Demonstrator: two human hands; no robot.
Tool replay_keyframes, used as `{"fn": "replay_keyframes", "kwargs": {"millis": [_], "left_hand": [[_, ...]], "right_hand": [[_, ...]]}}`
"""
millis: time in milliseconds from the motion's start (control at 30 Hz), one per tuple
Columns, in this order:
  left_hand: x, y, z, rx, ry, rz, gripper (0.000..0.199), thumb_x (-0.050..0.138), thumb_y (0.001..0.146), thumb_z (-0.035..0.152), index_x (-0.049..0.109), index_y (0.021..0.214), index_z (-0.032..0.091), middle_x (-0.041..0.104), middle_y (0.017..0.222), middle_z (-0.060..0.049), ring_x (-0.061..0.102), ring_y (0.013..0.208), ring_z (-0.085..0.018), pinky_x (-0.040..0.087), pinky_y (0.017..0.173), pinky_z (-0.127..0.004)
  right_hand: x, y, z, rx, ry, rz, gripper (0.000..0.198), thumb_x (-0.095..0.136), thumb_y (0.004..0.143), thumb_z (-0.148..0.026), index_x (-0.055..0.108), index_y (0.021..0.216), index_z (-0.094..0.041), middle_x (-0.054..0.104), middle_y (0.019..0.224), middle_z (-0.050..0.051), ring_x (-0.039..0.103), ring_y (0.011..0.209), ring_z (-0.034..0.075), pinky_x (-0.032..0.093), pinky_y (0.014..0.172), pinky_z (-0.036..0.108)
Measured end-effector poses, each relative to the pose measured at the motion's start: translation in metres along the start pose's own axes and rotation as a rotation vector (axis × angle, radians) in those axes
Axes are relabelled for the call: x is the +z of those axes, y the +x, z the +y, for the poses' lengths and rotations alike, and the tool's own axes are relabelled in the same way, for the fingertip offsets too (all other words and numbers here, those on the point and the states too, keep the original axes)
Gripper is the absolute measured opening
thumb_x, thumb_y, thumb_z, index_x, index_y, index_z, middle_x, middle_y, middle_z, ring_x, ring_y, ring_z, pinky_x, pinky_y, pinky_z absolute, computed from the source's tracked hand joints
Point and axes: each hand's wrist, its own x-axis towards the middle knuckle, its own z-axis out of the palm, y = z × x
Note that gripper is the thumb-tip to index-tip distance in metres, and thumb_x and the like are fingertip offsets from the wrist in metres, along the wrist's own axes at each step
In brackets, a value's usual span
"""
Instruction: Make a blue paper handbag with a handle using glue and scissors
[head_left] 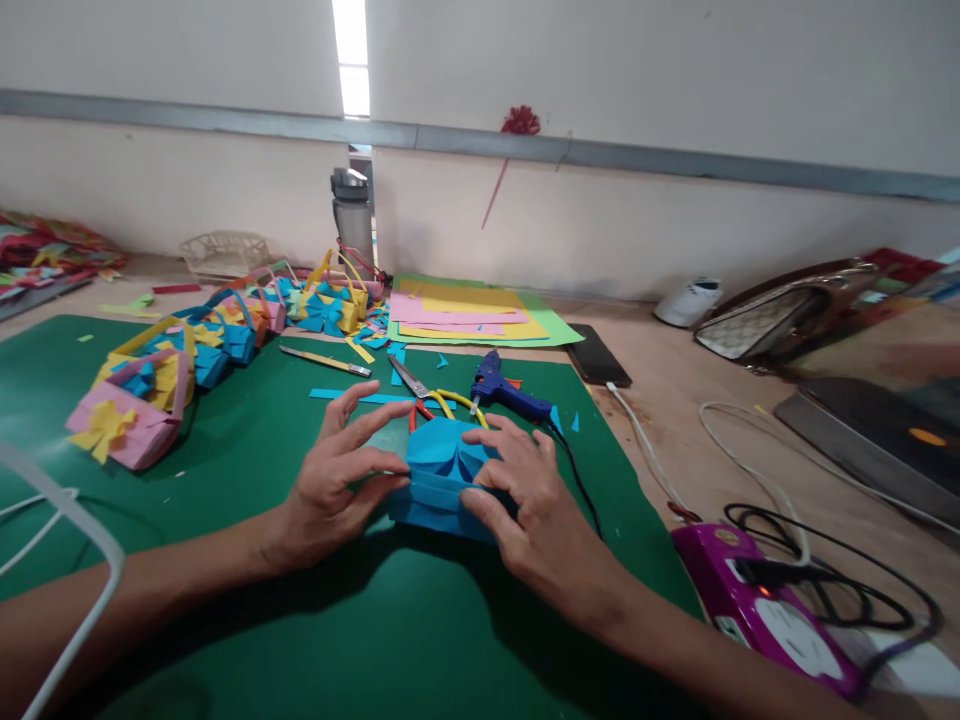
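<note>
The person's left hand and right hand are bare, with slender fingers. The left forearm and right forearm are bare as well, both slim and tapering

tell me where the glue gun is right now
In the head view, the blue glue gun lies right of centre on the green mat, just beyond the right hand, with scissors to its left.

2 white wall panels behind desk, narrow vertical gap between them, glaring white light in it. Grey horizontal rail across panels. Desk top tan, reaching panels, large green mat over part of it.
</note>
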Motion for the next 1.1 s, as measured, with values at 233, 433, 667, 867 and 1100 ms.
{"fn": "replay_keyframes", "kwargs": {"millis": [233,433,667,867,1100], "left_hand": [[0.004,-0.007,-0.002,0.127,0.038,0.022,0.005,0.064,0.077,0.015,0.064,0.076,0.02,0.053,0.129,-0.007,0.03,0.13,-0.028,0.033,0.101,-0.052],[0.008,-0.006,-0.006,0.172,0.047,0.039,0.004,0.064,0.077,0.016,0.063,0.074,0.018,0.055,0.127,-0.011,0.031,0.129,-0.03,0.033,0.1,-0.053],[0.011,-0.004,-0.001,0.157,0.111,0.003,0.014,0.054,0.083,0.013,0.054,0.07,0.016,0.057,0.125,-0.013,0.031,0.129,-0.028,0.035,0.099,-0.049],[0.009,-0.007,0.002,0.059,0.081,-0.045,0.016,0.044,0.09,0.022,0.048,0.075,0.018,0.055,0.124,-0.014,0.037,0.122,-0.025,0.035,0.097,-0.047],[0.002,0.001,-0.01,-0.173,-0.022,0.034,0.014,0.039,0.089,0.022,0.043,0.075,0.02,0.057,0.118,-0.011,0.039,0.117,-0.023,0.035,0.098,-0.044]], "right_hand": [[0.004,-0.002,0.0,-0.015,0.02,0.019,0.019,0.049,0.085,-0.02,0.052,0.066,-0.019,0.058,0.119,0.007,0.037,0.127,0.03,0.018,0.099,0.061],[0.007,-0.004,-0.002,-0.097,-0.029,0.083,0.016,0.048,0.084,-0.017,0.051,0.068,-0.018,0.059,0.117,0.009,0.039,0.126,0.031,0.022,0.096,0.06],[0.009,-0.007,-0.002,-0.147,-0.047,0.104,0.016,0.048,0.084,-0.017,0.051,0.069,-0.018,0.06,0.116,0.01,0.041,0.124,0.033,0.022,0.094,0.061],[0.009,-0.007,-0.002,-0.14,-0.066,0.097,0.017,0.044,0.084,-0.014,0.051,0.069,-0.018,0.06,0.116,0.011,0.041,0.124,0.032,0.022,0.095,0.06],[0.01,-0.005,0.001,-0.129,-0.082,0.101,0.017,0.045,0.084,-0.015,0.051,0.068,-0.018,0.06,0.114,0.011,0.043,0.123,0.032,0.022,0.095,0.061]]}}
